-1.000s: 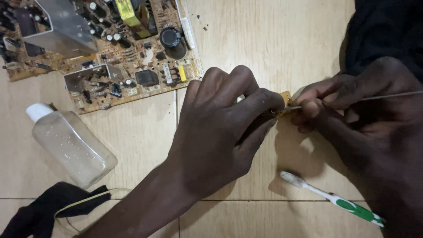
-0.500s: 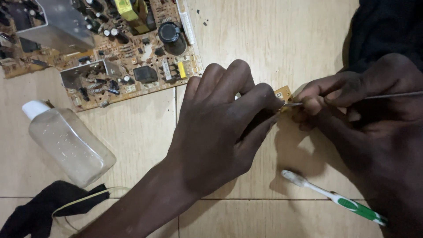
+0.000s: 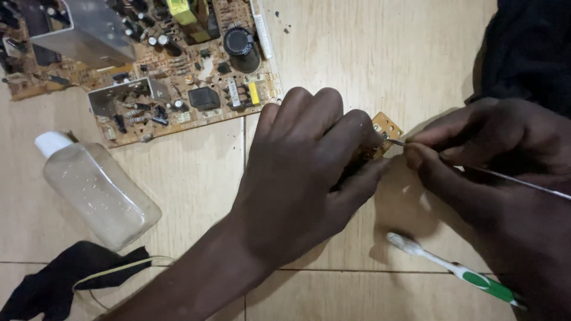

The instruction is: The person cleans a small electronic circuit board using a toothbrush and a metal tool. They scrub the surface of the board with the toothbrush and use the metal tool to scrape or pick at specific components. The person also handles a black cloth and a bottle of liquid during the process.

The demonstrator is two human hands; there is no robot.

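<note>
A small circuit board (image 3: 385, 128) is gripped in the left hand (image 3: 309, 172) while a thin metal probe (image 3: 505, 178), pinched by the right hand (image 3: 476, 148), could slip and scratch it.

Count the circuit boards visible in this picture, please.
2: the large circuit board lies top left on the floor; the small circuit board is held in the left hand, mostly hidden.

Small tan board (image 3: 386, 128), thin wire (image 3: 511, 180) touching
</note>
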